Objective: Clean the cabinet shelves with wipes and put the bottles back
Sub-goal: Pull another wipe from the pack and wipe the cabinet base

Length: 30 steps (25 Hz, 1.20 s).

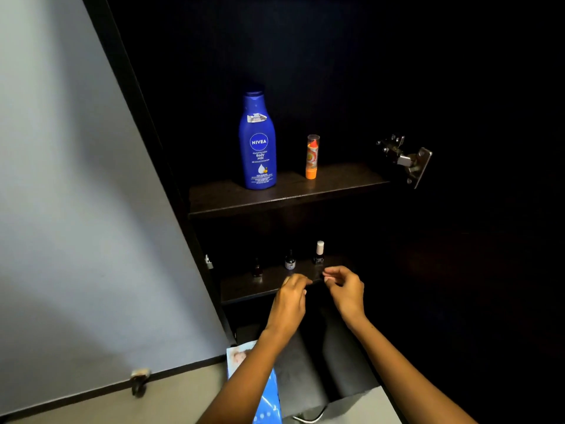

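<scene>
Both hands, left hand [290,296] and right hand [345,289], hover with curled fingers at the lower shelf [244,289] edge, seemingly empty, likely having just stood the small bottles [289,261] behind.

— What was the upper shelf [336,182] at frame centre made of?
— Dark wood grain, matt, with a faint sheen. The blue lotion bottle [258,142] on it looked like glossy plastic.
— And the hinge [405,159] at right?
— Bare shiny metal. The small orange tube [312,157] had a clear plastic cap.
</scene>
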{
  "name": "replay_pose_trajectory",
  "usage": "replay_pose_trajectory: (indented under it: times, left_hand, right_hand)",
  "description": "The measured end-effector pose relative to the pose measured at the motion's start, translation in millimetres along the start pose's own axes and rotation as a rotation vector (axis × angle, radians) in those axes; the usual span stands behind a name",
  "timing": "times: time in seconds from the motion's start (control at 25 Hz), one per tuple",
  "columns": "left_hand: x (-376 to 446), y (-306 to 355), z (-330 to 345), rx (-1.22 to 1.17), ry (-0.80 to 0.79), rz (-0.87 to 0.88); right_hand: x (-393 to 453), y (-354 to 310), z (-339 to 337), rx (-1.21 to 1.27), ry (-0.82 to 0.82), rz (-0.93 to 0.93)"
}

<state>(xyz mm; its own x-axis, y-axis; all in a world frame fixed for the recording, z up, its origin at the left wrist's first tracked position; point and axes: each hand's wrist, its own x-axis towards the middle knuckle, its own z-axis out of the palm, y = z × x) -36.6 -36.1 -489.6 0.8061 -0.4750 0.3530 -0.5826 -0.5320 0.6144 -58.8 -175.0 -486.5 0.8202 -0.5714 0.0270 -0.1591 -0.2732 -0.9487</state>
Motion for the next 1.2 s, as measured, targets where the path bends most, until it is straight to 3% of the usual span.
replay_pose_trajectory:
  times: [0.16, 0.56, 0.8, 1.2]
  left_hand:
    - [-42.9, 4.9, -1.7, 0.015, 0.047, -0.064]
    - [-189.8, -49.7, -3.0, -0.087, -0.017, -0.626]
    - [-199.4, -107.8, -3.0, -0.139, -0.062, -0.741]
    - [-199.6, -144.4, 8.8, -0.185, -0.241, -0.816]
  right_hand:
    - [-35.1, 10.9, 8.1, 0.003, -0.100, -0.014]
    - [-135.6, 77.8, 82.0, -0.287, -0.400, 0.140]
    - [-147.6, 103.5, 140.1, -0.498, -0.526, 0.211]
    - [-156.2, 121.9, 182.6, -0.688, -0.560, 0.293]
